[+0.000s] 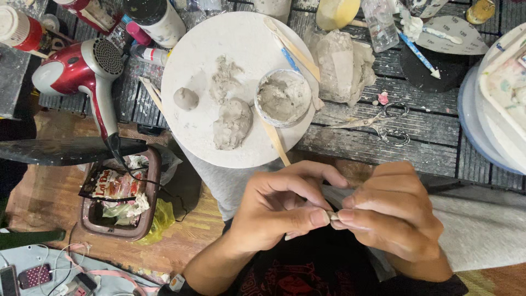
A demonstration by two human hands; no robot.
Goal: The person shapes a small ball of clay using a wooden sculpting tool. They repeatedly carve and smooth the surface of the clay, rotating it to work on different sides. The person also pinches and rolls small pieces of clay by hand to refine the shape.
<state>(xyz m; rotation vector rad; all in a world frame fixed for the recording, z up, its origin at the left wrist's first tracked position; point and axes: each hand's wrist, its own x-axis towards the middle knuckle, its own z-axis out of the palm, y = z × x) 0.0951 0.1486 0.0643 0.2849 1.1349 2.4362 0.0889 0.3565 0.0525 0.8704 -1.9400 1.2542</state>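
Clay bit, pale grey and tiny, pinched between fingertips of left hand and right hand, both closed on it, below the desk; fingers hide its shape.

Slatted worktable above wooden floor.

My head camera looks steeply down, close above my hands. The workbench fills the upper frame.
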